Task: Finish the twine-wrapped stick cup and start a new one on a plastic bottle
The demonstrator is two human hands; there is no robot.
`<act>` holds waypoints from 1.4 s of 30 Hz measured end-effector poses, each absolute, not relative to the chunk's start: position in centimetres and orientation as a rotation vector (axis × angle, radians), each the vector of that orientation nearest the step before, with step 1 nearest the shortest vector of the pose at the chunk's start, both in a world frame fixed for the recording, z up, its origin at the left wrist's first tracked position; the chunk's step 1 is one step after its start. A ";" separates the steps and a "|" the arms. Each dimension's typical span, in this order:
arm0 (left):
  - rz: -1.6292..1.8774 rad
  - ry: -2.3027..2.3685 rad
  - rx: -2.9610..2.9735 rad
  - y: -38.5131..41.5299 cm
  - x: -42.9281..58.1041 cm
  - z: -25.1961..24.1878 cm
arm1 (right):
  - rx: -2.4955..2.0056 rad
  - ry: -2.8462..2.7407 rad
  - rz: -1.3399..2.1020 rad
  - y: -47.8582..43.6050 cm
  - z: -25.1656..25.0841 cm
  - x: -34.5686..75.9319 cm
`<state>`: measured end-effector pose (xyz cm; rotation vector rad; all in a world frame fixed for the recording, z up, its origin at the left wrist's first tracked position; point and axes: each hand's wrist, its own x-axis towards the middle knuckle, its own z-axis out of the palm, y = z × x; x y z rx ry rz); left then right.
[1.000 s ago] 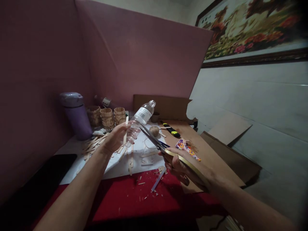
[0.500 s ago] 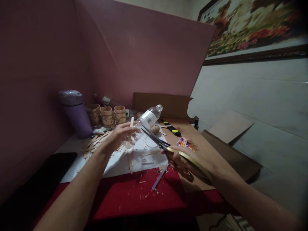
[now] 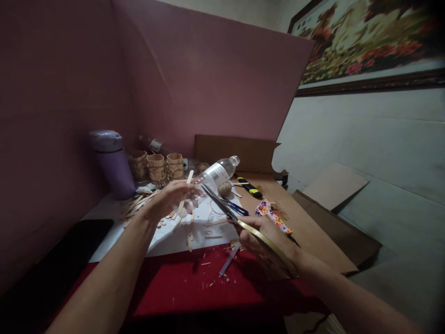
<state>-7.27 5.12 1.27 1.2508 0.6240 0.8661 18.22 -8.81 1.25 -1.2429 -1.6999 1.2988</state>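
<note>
My left hand [image 3: 175,198] is closed around the lower part of a clear plastic bottle [image 3: 217,174] with a white label. The bottle tilts, its uncapped neck toward the upper right. A wooden craft stick [image 3: 190,177] is held against the bottle in the same hand. Gold-handled scissors [image 3: 220,204] are in my right hand [image 3: 260,236], its fingers around the handles. The blades point up and left toward the bottle's lower side; whether they touch it I cannot tell.
Loose craft sticks [image 3: 139,204] lie on white paper. Behind stand several carved cups [image 3: 174,166] and a purple tumbler [image 3: 114,167]. To the right are a round brown ball [image 3: 224,189], a black-yellow cutter [image 3: 249,186], blue-handled scissors [image 3: 238,208] and a flower-patterned object [image 3: 273,216] on cardboard [image 3: 309,236].
My right hand and the scissors have shifted slightly left and down, uncovering the blue handles and more of the flower-patterned object. The bottle has tipped slightly lower at its neck.
</note>
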 end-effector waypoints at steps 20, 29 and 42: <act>0.781 0.642 1.255 5.0 -8.0 1.7 | -1.290 -1.715 1.268 -9.2 2.7 15.8; 0.914 0.725 1.318 4.8 -7.3 1.9 | -1.241 -1.666 1.130 -8.4 0.0 15.5; 0.852 0.704 1.399 4.6 -7.4 2.0 | -1.181 -1.688 1.094 -8.0 -1.5 16.0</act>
